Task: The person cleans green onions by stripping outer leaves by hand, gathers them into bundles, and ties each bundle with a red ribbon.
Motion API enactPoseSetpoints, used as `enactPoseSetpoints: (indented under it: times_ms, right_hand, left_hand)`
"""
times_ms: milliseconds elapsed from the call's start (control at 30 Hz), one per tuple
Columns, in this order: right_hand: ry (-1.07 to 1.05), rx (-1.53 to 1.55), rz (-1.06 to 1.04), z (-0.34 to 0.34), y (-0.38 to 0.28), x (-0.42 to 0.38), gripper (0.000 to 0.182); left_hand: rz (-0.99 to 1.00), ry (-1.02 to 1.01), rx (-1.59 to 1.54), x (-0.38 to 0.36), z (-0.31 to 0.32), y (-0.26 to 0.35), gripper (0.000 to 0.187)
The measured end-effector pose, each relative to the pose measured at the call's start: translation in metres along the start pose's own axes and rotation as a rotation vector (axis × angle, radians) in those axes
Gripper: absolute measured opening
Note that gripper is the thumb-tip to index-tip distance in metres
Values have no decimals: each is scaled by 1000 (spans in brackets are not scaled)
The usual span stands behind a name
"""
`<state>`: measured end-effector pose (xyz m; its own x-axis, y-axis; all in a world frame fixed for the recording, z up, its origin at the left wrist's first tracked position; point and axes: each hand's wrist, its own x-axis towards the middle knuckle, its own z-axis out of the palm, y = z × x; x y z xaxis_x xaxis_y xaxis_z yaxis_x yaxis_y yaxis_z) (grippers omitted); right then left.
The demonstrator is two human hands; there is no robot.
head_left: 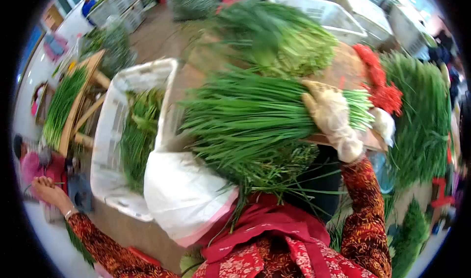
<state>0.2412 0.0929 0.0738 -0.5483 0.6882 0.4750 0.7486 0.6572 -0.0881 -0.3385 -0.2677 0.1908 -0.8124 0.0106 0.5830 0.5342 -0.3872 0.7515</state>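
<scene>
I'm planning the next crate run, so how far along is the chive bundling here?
Done: a finished-looking pile lies at the far end of the board. In hand: the gloved right hand rests on a thick bundle; the bare left hand hangs off to the side. Left: loose greens fill the white crate, and red ties lie beside the bundle.

Likely produce packing shed, chive bundles, crates

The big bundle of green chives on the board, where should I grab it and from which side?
Probably grip the bundle of chives near its pale root end, at the right, where the stalks are packed tight; the leafy tips fan loose at the left. Come from above, fingers wrapping over the stalks, as the gloved right hand does now. The bare left hand is out to the side, away from it.
</scene>
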Motion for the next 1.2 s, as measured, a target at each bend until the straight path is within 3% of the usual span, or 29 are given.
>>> enactPoseSetpoints:
  times_ms: [100,167,200,233,267,300,333,367,433,500,567,633,700,767,800,833,900,933,967,1033,1100,1167,1200]
  right_hand:
    - [188,119,-51,-16,-11,-8,39]
    - [140,367,-38,-47,-33,-25,45]
    - [145,627,-63,-53,-40,-34,48]
    - [48,894,-7,-62,-47,-43,55]
    - [-70,1236,52,-60,-42,-51,64]
    - [-176,1326,16,-65,-41,-63,71]
    - [-166,1493,-27,-67,-40,-74,71]
    - [-160,1660,-74,-71,-40,-87,71]
    - [-271,2033,-4,-78,-31,-124,64]
    - [-310,2071,61,-70,-18,-167,53]
    - [-249,1923,535,-57,-24,-204,42]
    - [-257,1997,884,-32,-17,-228,39]
    - [-349,1795,1137,-3,-8,-237,38]
    - [-600,1622,958,7,0,-232,40]
    - [-753,1416,944,6,-3,-219,44]
    - [-811,1239,779,-16,-4,-197,42]
    - [-599,1088,652,-43,5,-163,31]
    - [-265,1092,642,-46,13,-152,27]
    - [69,1078,621,-49,23,-141,23]
    - [302,659,438,-62,63,-114,15]
    - [291,101,337,-78,83,-90,13]
    - [261,149,287,-61,108,-82,10]
    - [218,116,234,-56,114,-80,11]
  left_hand:
    - [-11,-206,-139,-78,144,42,26]
    - [15,-487,-144,-164,224,81,28]
    - [-73,-569,-97,-205,245,88,27]
    - [-174,-885,-206,-242,248,79,29]
    - [-105,-1205,-225,-285,257,82,26]
    - [-29,-1523,-254,-328,266,86,24]
    - [225,-1787,-483,-367,282,94,16]
    - [185,-2000,-222,-394,276,112,15]
    - [121,-2188,-276,-438,261,101,16]
    - [134,-2210,-295,-446,255,90,15]
    - [156,-2235,-312,-449,250,72,16]
    - [253,-2393,141,-443,237,37,21]
    - [301,-2275,144,-438,210,-32,25]
    - [202,-2207,313,-420,196,-77,24]
    - [562,-2188,345,-409,159,-150,25]
    - [919,-2102,370,-397,121,-222,29]
    - [955,-1963,502,-389,98,-232,33]
    - [985,-1826,629,-388,96,-232,38]
    - [982,-1824,627,-393,108,-210,38]
    - [688,-2273,1037,-412,168,-107,45]
    - [275,-2557,802,-415,241,-4,46]
    - [-137,-2462,152,-417,279,40,47]
    - [40,-2306,-73,-420,298,54,46]
